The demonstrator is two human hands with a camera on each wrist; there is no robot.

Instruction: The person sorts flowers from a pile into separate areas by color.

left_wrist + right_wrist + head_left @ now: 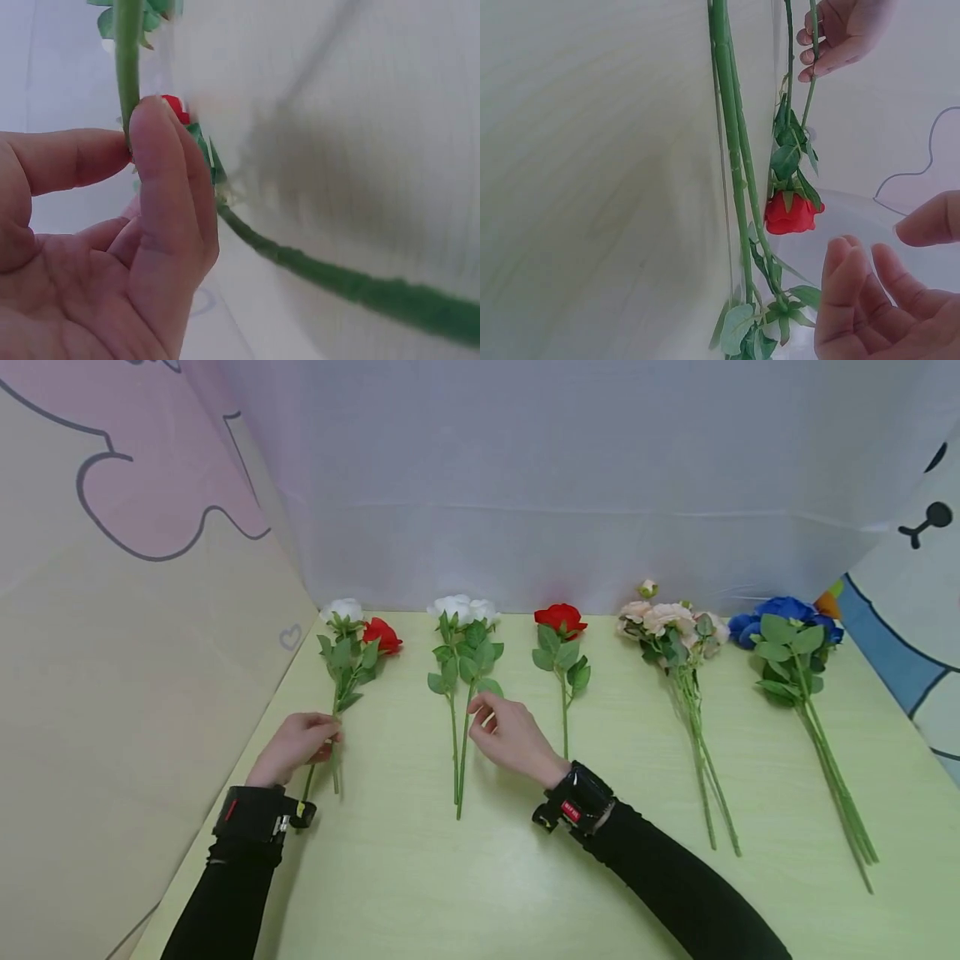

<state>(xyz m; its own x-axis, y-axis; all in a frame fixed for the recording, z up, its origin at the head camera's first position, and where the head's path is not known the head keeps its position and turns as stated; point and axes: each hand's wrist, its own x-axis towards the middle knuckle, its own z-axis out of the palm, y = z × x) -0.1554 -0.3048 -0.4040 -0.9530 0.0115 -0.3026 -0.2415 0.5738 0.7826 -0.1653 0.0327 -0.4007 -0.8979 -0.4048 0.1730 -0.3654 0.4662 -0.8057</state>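
At the left of the table, my left hand (pixel 300 745) pinches a rose stem (pixel 128 56) between thumb and fingers. A white rose (pixel 343 609) and a red rose (pixel 382 636) lie together there; which of them the pinched stem belongs to I cannot tell. A second stem (pixel 337 277) runs below the fingers in the left wrist view. My right hand (pixel 517 739) hovers by the pair of white roses (pixel 462 608) in the middle, near their stems (pixel 454 752). Its thumb and bent fingers are apart with nothing between them in the right wrist view.
Right of the white pair lies a single red rose (pixel 561 620), its lower stem partly behind my right hand. Farther right are a bunch of pale pink flowers (pixel 670 620) and a blue bunch (pixel 786 610). A white cloth (pixel 570 460) hangs behind the table (pixel 420 893).
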